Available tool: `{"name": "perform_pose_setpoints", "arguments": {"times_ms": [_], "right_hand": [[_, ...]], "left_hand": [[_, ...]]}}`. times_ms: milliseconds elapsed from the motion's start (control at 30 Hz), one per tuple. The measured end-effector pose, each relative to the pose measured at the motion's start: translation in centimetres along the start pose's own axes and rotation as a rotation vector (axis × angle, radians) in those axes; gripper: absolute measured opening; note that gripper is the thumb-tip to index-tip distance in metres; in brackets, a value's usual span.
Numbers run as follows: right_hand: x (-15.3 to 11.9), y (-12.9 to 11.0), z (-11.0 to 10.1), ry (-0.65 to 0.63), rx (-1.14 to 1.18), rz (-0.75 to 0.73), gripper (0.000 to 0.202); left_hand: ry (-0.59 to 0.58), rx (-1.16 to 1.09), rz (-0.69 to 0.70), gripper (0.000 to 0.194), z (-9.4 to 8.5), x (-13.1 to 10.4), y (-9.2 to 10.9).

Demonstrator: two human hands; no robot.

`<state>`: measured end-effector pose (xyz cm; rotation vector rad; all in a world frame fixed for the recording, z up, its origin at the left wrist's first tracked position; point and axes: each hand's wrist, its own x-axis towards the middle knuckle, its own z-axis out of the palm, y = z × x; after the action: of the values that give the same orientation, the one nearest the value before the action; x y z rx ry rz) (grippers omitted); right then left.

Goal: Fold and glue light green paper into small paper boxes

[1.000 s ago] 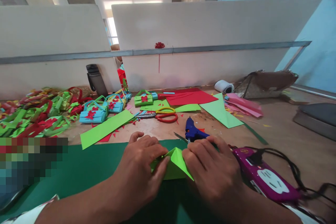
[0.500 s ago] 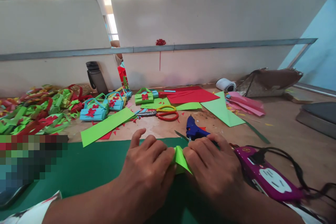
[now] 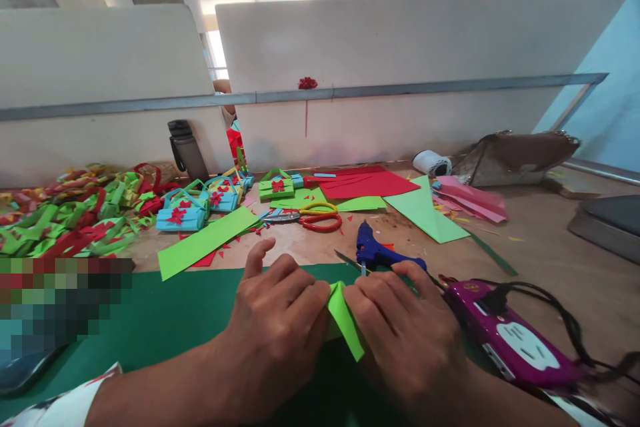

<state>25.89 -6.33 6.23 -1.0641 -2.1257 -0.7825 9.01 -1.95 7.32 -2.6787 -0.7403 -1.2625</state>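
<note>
A folded piece of bright green paper is pinched between my two hands, low over the dark green mat. My left hand grips its left side with fingers curled and the little finger raised. On the right side my right hand is closed on it too. Part of the paper is hidden behind my fingers. Just beyond my right hand lies a blue glue gun, beside a thin pointed blade. Scissors with red and yellow handles rest past the mat.
Finished small paper bags and a pile of paper strips sit at the left. Red sheets and a pale green sheet lie ahead. A purple power strip with cables is at the right. A bottle stands behind.
The green paper's flap between my hands now hangs lower and longer toward me. My hands have shifted only slightly, and more of the glue gun's handle shows.
</note>
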Motion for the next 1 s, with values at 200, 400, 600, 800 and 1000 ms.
{"name": "perform_pose_setpoints", "arguments": {"times_ms": [200,400,600,800,1000], "right_hand": [[0.0,0.3,-0.2,0.032,0.099,-0.02,0.048],[0.0,1.3,0.3,0.039,0.492,0.238,0.018],[0.2,1.5,0.8,0.023,0.688,0.389,0.006],[0.6,1.5,0.6,-0.056,0.893,0.416,0.009],[0.1,1.6,1.3,-0.005,0.821,0.32,0.011]], "left_hand": [[-0.047,-0.066,-0.023,0.016,-0.4,0.5,-0.6],[-0.215,-0.17,-0.07,0.018,-0.6,0.7,-1.5],[-0.267,-0.198,-0.064,0.021,-0.9,0.9,-1.6],[-0.3,-0.204,-0.036,0.022,-0.9,1.1,-1.8],[-0.311,-0.184,-0.025,0.024,-0.8,1.0,-1.9]]}}
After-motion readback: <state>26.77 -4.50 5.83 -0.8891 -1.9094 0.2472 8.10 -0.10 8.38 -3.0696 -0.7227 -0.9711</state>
